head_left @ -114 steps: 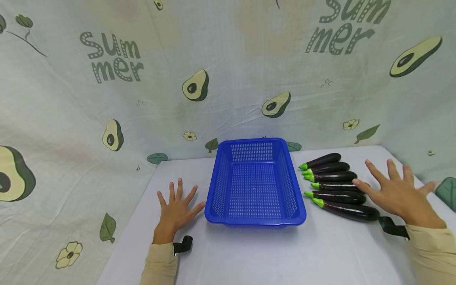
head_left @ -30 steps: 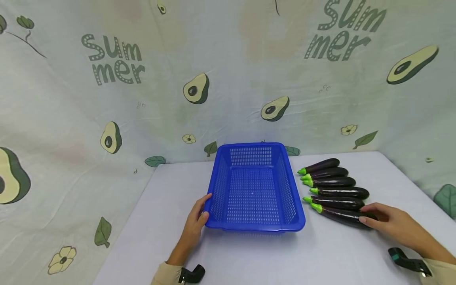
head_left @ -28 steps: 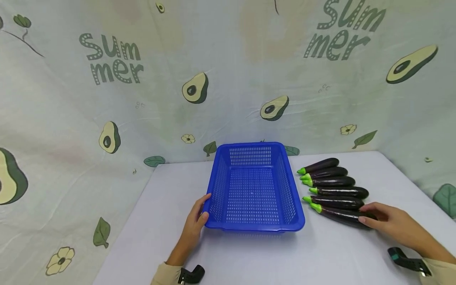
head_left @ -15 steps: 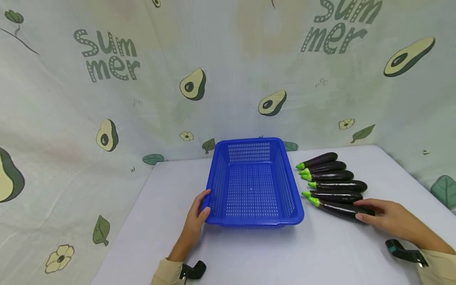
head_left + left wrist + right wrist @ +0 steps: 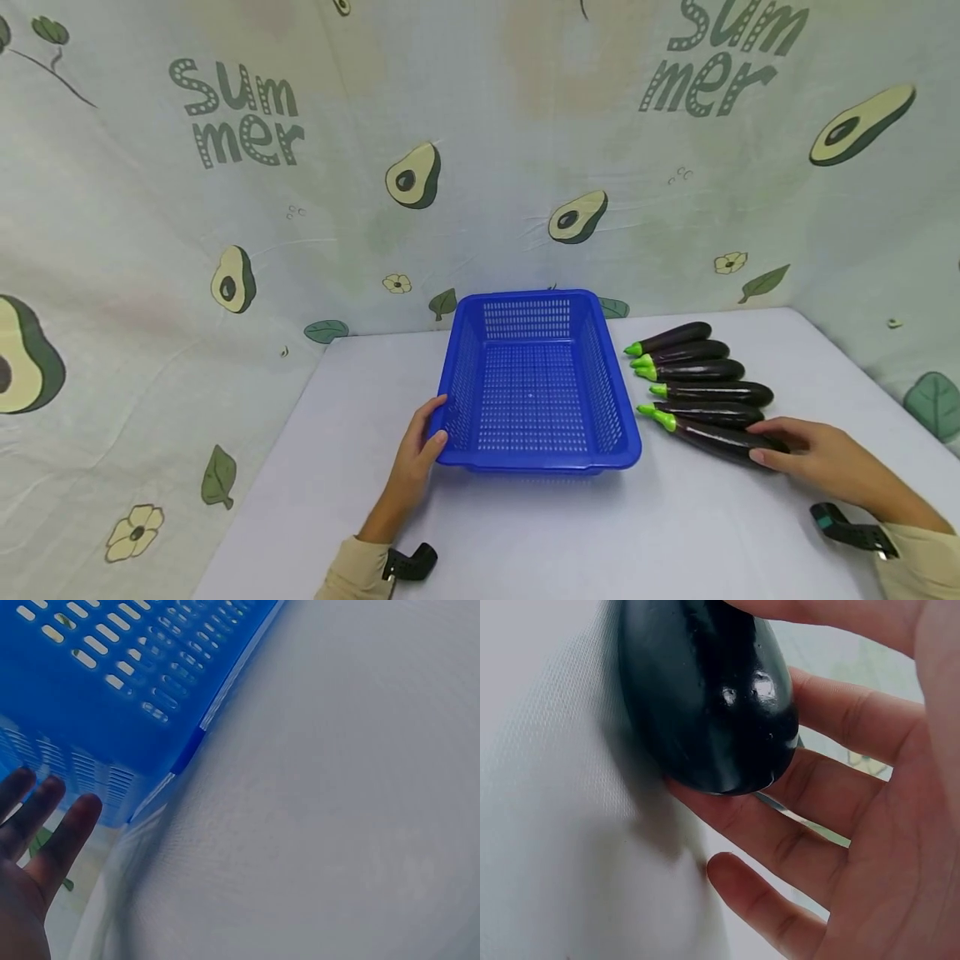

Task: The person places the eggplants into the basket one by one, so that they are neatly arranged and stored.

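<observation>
At the table's right, my right hand (image 5: 828, 462) holds the rounded end of the nearest dark purple eggplant (image 5: 716, 437), thumb on the near side and fingers beyond. In the right wrist view, this glossy eggplant (image 5: 701, 697) lies between thumb and fingers, with the little finger free of it. My left hand (image 5: 408, 467) grips the near left corner of a blue plastic basket (image 5: 540, 461), its thumb over the rim. From the left wrist, several spread fingers (image 5: 71, 829) show against the basket's slotted wall (image 5: 67, 724); the thumb is out of that view.
Several other eggplants (image 5: 705, 392) lie in a row behind the held one, green stems facing the basket. A white cloth covers the table (image 5: 585, 542). Behind it hangs a printed curtain (image 5: 480, 100) with avocados and lettering.
Both hands, first spread on the table, have come to the basket's left corner and the nearest eggplant. In the last half second that eggplant's stem end has shifted slightly up and right.
</observation>
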A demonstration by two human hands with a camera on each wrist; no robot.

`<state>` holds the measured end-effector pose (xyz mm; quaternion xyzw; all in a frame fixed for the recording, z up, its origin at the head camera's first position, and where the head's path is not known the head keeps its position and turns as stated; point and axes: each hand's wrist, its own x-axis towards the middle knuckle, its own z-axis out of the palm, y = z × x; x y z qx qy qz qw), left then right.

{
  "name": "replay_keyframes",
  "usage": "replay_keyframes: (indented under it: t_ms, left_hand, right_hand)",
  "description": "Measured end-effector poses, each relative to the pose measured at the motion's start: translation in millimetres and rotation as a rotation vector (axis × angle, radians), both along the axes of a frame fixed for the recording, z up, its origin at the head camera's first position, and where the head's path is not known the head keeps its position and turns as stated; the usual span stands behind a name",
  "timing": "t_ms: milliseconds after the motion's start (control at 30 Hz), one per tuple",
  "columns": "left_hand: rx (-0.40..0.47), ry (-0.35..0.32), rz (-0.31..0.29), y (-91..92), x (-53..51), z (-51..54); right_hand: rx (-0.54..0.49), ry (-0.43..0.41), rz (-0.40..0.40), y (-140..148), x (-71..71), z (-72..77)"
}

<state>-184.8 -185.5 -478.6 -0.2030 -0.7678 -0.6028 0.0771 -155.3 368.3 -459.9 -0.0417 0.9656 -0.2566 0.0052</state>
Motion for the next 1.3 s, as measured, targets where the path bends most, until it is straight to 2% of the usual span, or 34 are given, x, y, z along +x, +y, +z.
replay_keyframes:
  t_ms: [233,500,733,900,1300]
  left_hand:
    - [0.005,0.012,-0.009,1.1,-0.5,-1.5]
    - [0.034,0.035,-0.028,5.6,-9.3,1.2]
    - [-0.002,0.033,0.007,5.4,0.0,0.9]
    - [-0.013,0.036,0.005,5.1,1.2,3.8]
    - [-0.009,0.029,0.004,3.4,1.3,-0.1]
  right_hand:
    - [-0.050,0.007,-0.008,6.1,3.0,1.7]
    - [-0.110,0.054,-0.048,8.5,-0.8,10.8]
    - [-0.181,0.067,-0.097,9.3,1.6,5.7]
    - [-0.199,0.102,-0.122,6.4,2.7,3.7]
    - [-0.239,0.144,-0.157,3.7,2.8,4.9]
